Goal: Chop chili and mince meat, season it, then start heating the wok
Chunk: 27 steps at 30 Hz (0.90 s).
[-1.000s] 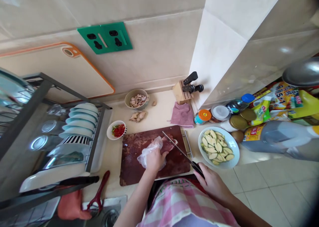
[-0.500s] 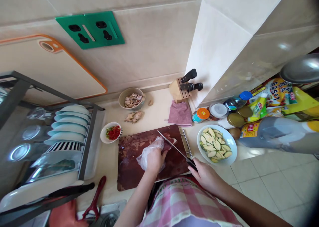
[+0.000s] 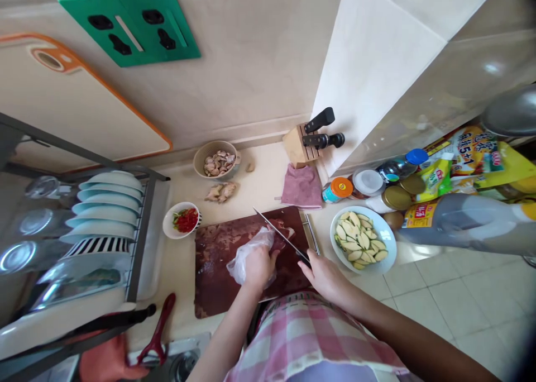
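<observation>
A dark reddish cutting board (image 3: 215, 292) lies on the counter in front of me. My left hand (image 3: 258, 267) presses down on a piece of meat (image 3: 288, 229), with a crumpled clear plastic bag (image 3: 243, 257) around or under the fingers. How far the bag covers the meat is hidden. My right hand (image 3: 322, 271) grips the black handle of a kitchen knife (image 3: 274, 227). Its long thin blade slants up and left across the meat, just beyond my left fingers. I cannot tell whether the edge is cutting in.
Behind the board stand a bowl of chopped red and green peppers (image 3: 184, 220), ginger (image 3: 221, 192), a colander (image 3: 201, 167) with pale pieces and a knife block (image 3: 298, 146). Right are a plate of sliced zucchini (image 3: 387, 259), jars and a large bottle (image 3: 469, 223). A dish rack (image 3: 140, 242) stands left.
The knife and my right hand have shifted left and slightly up, the blade now farther across the meat. My left hand stays on the meat and bag. The camera view has tilted slightly.
</observation>
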Motion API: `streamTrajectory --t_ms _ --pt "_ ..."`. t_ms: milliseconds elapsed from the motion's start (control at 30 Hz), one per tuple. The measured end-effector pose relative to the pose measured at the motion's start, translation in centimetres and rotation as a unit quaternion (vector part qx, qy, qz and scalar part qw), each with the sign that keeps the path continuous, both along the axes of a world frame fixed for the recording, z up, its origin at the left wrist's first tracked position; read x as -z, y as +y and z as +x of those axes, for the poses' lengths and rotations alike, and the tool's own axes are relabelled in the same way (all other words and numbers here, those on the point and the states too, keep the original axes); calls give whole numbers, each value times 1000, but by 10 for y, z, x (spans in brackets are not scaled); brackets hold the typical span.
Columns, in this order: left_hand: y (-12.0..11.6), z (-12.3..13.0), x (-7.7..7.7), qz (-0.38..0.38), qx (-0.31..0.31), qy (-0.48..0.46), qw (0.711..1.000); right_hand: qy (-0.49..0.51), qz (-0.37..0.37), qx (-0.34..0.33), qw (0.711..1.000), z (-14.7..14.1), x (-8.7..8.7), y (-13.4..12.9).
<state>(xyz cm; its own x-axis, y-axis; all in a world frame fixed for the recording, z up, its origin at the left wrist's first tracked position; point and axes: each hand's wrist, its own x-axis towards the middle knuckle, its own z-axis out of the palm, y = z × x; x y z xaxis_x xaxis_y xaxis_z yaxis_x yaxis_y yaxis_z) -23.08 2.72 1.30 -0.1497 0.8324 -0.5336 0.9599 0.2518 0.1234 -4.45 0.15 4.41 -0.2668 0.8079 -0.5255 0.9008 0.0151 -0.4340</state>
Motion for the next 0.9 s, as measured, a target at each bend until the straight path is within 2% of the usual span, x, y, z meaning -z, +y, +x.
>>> streamTrajectory --t_ms 67,200,267,400,467,633,833,900 --pt "-1 0 2 5 4 6 1000 4 -8 2 1000 7 3 -8" --pt "-3 -1 8 6 8 7 1000 -25 -87 32 995 21 5 -27" --pt "-3 -1 9 8 6 6 1000 -38 -70 30 996 8 7 -18" --pt "-3 -1 9 20 7 4 1000 -42 15 8 999 -26 13 11" --pt "-4 -1 8 29 8 4 1000 -36 24 9 999 -22 14 7" --pt "-6 -1 7 43 -4 1 999 -40 -22 27 999 12 13 -30" --pt "-7 3 3 43 5 -10 999 -49 26 32 998 -27 11 4" --pt "-7 3 2 50 6 -3 999 -44 25 43 998 -25 12 -3"
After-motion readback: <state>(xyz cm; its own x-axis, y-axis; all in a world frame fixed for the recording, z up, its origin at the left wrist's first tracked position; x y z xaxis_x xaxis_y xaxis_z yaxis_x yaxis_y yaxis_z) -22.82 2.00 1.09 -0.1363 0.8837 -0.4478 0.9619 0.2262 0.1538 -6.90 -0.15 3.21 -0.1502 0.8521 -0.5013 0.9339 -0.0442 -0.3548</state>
